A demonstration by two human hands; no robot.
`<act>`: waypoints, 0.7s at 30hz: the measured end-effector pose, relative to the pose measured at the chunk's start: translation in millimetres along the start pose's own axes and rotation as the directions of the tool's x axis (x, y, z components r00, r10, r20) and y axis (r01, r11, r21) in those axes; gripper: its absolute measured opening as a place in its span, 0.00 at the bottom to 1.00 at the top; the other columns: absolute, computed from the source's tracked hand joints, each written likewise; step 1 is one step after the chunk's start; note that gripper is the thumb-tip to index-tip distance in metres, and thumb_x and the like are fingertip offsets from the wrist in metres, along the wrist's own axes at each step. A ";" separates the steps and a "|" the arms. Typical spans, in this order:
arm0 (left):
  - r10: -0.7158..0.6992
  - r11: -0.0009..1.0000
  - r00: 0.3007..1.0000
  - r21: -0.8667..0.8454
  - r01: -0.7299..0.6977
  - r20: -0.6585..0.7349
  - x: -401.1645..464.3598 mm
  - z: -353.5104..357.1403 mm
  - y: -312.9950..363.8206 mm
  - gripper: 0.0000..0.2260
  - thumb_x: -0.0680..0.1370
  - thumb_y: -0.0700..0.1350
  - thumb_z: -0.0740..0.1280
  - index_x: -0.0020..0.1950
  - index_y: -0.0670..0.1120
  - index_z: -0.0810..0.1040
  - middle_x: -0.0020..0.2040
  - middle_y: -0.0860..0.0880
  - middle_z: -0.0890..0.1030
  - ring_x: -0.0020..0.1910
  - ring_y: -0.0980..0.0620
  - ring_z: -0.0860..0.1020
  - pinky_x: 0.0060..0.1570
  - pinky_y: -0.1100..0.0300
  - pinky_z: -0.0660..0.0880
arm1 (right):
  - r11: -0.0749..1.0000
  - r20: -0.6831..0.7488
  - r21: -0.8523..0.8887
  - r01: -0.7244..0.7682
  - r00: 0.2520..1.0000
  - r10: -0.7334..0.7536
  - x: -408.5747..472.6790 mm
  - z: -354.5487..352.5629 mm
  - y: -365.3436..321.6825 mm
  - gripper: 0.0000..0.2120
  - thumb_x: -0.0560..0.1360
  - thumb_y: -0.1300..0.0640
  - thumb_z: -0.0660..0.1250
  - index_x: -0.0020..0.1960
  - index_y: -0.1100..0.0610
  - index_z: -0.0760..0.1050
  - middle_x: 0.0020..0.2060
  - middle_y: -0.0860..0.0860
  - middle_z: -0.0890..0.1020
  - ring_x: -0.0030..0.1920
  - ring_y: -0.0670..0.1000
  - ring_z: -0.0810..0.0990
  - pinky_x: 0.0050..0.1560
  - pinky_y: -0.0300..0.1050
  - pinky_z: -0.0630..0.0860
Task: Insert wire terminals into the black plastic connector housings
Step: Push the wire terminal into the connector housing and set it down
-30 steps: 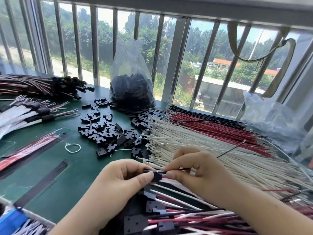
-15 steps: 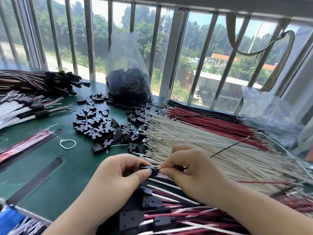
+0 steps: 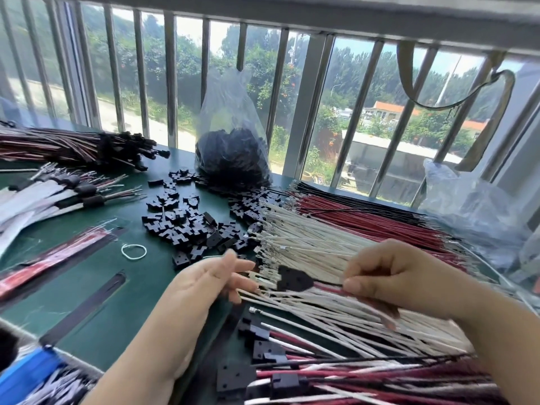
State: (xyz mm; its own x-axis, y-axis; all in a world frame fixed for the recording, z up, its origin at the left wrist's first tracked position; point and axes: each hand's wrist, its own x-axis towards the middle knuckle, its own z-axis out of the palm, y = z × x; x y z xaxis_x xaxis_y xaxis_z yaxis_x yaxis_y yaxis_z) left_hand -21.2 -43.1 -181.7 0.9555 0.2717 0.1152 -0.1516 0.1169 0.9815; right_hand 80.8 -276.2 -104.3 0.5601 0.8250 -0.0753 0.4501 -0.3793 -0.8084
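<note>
Left hand (image 3: 204, 283) is seen palm turned inward, fingers (image 3: 233, 276) extended and loosely spread, thumb raised; nothing is gripped. Left forearm is extended from the lower left edge of the view toward centre. Right hand (image 3: 388, 276) is seen knuckles up, fingers curled, thumb tip (image 3: 352, 286) pressed toward the index finger in a pinch. Right forearm is extended from the lower right corner. The two hands are held apart at about the same height.

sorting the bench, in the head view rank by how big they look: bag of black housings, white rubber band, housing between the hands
1. bag of black housings
2. housing between the hands, though nearer the camera
3. white rubber band
</note>
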 end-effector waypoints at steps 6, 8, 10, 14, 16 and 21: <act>-0.006 0.999 0.999 -0.046 0.008 0.043 0.2 -0.8 5.7 0.18 0.68 0.56 0.62 0.36 0.40 0.79 0.35 0.44 0.81 0.34 0.51 0.76 0.39 0.59 0.73 | 0.985 0.381 -0.170 0.013 0.923 0.054 -9.2 10.0 -7.0 0.08 0.77 0.52 0.67 0.55 0.44 0.81 0.47 0.45 0.85 0.45 0.46 0.82 0.49 0.40 0.76; -0.015 1.000 0.997 -0.017 0.016 0.076 5.4 -0.2 9.5 0.15 0.72 0.50 0.62 0.34 0.40 0.77 0.33 0.44 0.80 0.33 0.51 0.77 0.37 0.63 0.75 | 0.989 0.152 -0.132 -0.064 0.985 0.084 3.9 24.5 -4.8 0.08 0.78 0.54 0.65 0.52 0.45 0.82 0.41 0.44 0.85 0.36 0.46 0.82 0.40 0.38 0.76; -0.036 0.999 0.996 0.006 0.035 0.087 12.9 -1.2 14.2 0.14 0.77 0.44 0.60 0.33 0.41 0.75 0.32 0.44 0.80 0.33 0.51 0.77 0.36 0.64 0.76 | 0.963 -0.131 -0.237 -0.127 0.987 0.098 18.5 42.8 4.1 0.06 0.77 0.55 0.66 0.47 0.47 0.82 0.35 0.40 0.83 0.32 0.42 0.81 0.33 0.31 0.74; -0.060 0.976 0.993 0.215 0.037 0.100 15.4 -21.1 26.9 0.13 0.79 0.41 0.61 0.36 0.42 0.78 0.36 0.45 0.83 0.34 0.49 0.80 0.38 0.59 0.79 | 0.725 -0.132 -0.687 -0.038 0.988 -0.074 34.2 74.4 9.8 0.09 0.76 0.45 0.65 0.51 0.46 0.80 0.42 0.39 0.78 0.41 0.40 0.77 0.43 0.36 0.76; -0.011 0.944 0.998 0.329 -0.011 0.067 12.3 -40.8 34.8 0.12 0.78 0.41 0.63 0.35 0.45 0.79 0.34 0.44 0.83 0.30 0.49 0.80 0.32 0.57 0.80 | 0.647 -0.121 -0.763 0.002 0.982 -0.147 35.9 77.3 9.7 0.11 0.78 0.47 0.61 0.49 0.49 0.80 0.43 0.42 0.77 0.41 0.45 0.77 0.41 0.41 0.76; 0.247 0.680 0.958 0.730 -0.066 -0.144 23.9 -78.8 34.8 0.11 0.75 0.42 0.68 0.35 0.54 0.81 0.31 0.53 0.82 0.24 0.61 0.73 0.29 0.61 0.72 | 0.614 -0.105 -0.787 0.058 0.969 -0.225 34.2 80.2 8.6 0.08 0.78 0.51 0.56 0.43 0.51 0.70 0.41 0.45 0.73 0.36 0.48 0.73 0.34 0.42 0.68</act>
State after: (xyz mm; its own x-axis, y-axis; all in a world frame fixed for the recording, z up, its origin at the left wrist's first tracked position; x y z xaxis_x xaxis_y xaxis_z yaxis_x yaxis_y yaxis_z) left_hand -23.6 42.8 -156.8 0.8419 0.4264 0.3307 0.0192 -0.6361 0.7714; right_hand 48.1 -217.7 -160.6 0.5140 0.8407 0.1702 0.8561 -0.5152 -0.0410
